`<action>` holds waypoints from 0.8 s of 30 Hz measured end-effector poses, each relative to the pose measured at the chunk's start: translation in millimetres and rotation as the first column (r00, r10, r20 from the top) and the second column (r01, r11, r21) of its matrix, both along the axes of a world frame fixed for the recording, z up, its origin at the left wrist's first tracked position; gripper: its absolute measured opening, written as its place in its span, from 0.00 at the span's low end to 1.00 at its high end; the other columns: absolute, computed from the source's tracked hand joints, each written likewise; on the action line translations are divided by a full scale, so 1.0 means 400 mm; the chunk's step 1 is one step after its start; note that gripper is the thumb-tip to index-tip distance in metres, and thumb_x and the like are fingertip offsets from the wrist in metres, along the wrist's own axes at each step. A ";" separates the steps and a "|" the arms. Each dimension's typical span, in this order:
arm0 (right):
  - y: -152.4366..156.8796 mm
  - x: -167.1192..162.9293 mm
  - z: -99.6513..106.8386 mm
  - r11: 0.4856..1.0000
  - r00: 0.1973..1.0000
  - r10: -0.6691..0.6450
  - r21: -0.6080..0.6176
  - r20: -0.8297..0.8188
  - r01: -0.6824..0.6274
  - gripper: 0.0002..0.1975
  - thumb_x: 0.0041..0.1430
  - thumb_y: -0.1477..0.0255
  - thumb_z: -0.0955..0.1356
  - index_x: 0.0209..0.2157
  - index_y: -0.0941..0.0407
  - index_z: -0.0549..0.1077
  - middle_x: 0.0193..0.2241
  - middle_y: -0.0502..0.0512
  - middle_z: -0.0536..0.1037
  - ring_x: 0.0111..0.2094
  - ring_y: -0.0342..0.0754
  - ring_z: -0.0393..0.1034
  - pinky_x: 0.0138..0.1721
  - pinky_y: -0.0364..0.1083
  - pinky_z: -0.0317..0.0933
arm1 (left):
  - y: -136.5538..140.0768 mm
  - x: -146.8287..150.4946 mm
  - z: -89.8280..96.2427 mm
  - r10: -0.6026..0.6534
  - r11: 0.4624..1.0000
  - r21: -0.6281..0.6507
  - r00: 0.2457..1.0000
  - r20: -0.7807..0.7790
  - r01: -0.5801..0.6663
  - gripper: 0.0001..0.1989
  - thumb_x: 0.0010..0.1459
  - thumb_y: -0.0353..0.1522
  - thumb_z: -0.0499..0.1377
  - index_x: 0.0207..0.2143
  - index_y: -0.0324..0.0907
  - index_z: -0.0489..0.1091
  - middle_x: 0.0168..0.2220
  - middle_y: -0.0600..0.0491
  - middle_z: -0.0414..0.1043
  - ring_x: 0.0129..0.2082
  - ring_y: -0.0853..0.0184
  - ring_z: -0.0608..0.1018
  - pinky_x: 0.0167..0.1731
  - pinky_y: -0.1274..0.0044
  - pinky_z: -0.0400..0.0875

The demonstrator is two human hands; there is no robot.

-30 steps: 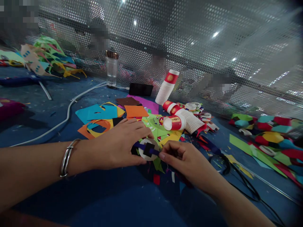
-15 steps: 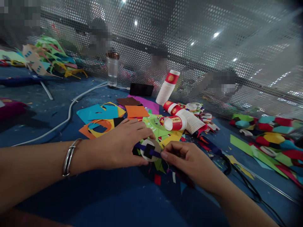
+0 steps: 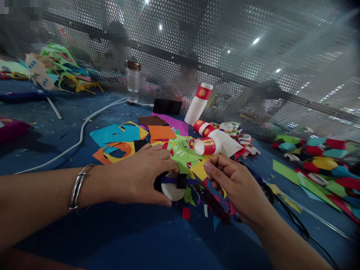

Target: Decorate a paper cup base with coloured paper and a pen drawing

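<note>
My left hand, with a silver bangle at the wrist, is closed around a round white piece. Across its face lies a dark blue strip and a small black square. The fingers hide the rest of it. Up and to the right of the square is my right hand, thumb and fingers pinched together over a yellow paper scrap. Whether anything sits in that pinch I cannot make out. Below it lies a long dark red object.
Paper cups stand stacked and leaning; more cups lie sideways. Coloured paper spreads behind my left hand. Further back are a phone, a bottle and a white cable. A mesh screen rises behind. A black cable runs right.
My right hand has let go of the blue strip's end and moved up and right. The white piece has shifted slightly left and down in my left hand, and the black square now sits at its right edge.
</note>
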State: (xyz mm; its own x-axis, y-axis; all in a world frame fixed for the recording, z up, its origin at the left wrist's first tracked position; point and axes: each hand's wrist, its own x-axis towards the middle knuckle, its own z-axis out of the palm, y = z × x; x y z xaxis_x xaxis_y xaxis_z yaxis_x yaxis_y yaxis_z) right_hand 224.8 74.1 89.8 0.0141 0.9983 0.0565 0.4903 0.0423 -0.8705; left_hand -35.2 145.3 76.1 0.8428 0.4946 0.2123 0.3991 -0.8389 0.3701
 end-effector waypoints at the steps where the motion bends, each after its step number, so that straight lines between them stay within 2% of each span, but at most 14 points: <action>1: 0.000 0.000 -0.001 1.000 1.000 -0.009 -0.003 -0.014 0.009 0.17 0.69 0.56 0.70 0.33 0.53 0.71 0.25 0.44 0.67 0.24 0.40 0.59 0.27 0.43 0.54 | -0.001 -0.002 0.003 -0.004 1.000 -0.002 1.000 -0.011 0.004 0.27 0.50 0.50 0.74 0.49 0.48 0.75 0.45 0.52 0.74 0.49 0.53 0.73 0.52 0.63 0.63; 4: 0.001 -0.001 -0.007 0.999 0.997 -0.023 -0.027 -0.070 0.021 0.16 0.69 0.56 0.70 0.34 0.54 0.72 0.26 0.44 0.69 0.24 0.40 0.61 0.26 0.42 0.54 | -0.001 -0.006 0.005 -0.008 1.000 -0.025 1.000 -0.012 0.008 0.32 0.49 0.54 0.73 0.51 0.49 0.75 0.46 0.52 0.74 0.49 0.52 0.73 0.51 0.62 0.63; 7: 0.002 -0.007 -0.009 0.998 0.992 -0.024 -0.060 -0.124 0.017 0.16 0.69 0.57 0.70 0.33 0.54 0.72 0.26 0.45 0.71 0.23 0.39 0.61 0.25 0.42 0.54 | 0.003 -0.001 -0.003 0.010 0.999 -0.042 0.999 0.051 -0.008 0.30 0.52 0.56 0.70 0.50 0.48 0.75 0.46 0.51 0.74 0.49 0.53 0.73 0.51 0.62 0.64; 11: 0.000 -0.018 -0.007 0.996 0.987 -0.019 -0.090 -0.158 0.005 0.15 0.68 0.58 0.71 0.34 0.55 0.73 0.26 0.46 0.73 0.23 0.39 0.61 0.24 0.42 0.54 | 0.004 0.024 -0.015 0.044 0.997 -0.063 0.990 0.134 -0.036 0.24 0.59 0.50 0.68 0.50 0.46 0.75 0.47 0.50 0.76 0.51 0.53 0.74 0.55 0.59 0.63; 14: -0.003 -0.023 -0.005 0.995 0.987 -0.007 -0.102 -0.161 -0.009 0.16 0.67 0.57 0.72 0.34 0.55 0.74 0.25 0.46 0.73 0.23 0.39 0.61 0.25 0.42 0.54 | -0.003 0.048 -0.015 0.050 0.995 -0.096 0.985 0.164 -0.035 0.24 0.57 0.44 0.70 0.52 0.43 0.74 0.50 0.48 0.77 0.54 0.52 0.74 0.56 0.60 0.64; 19: -0.011 -0.030 -0.004 0.986 0.985 0.036 -0.155 -0.168 -0.063 0.17 0.68 0.55 0.72 0.33 0.54 0.74 0.25 0.46 0.73 0.22 0.39 0.62 0.24 0.41 0.55 | -0.021 0.073 -0.002 0.087 0.992 -0.109 0.986 0.144 -0.072 0.23 0.53 0.41 0.71 0.48 0.42 0.72 0.46 0.47 0.77 0.49 0.52 0.75 0.47 0.63 0.68; 24: -0.022 -0.046 0.005 0.982 0.973 0.110 -0.131 -0.204 -0.138 0.17 0.67 0.56 0.72 0.32 0.55 0.75 0.26 0.46 0.75 0.22 0.37 0.64 0.23 0.39 0.55 | -0.030 0.082 0.000 0.071 0.995 -0.080 0.986 0.151 -0.059 0.22 0.54 0.42 0.71 0.47 0.42 0.71 0.43 0.48 0.78 0.44 0.53 0.77 0.43 0.65 0.68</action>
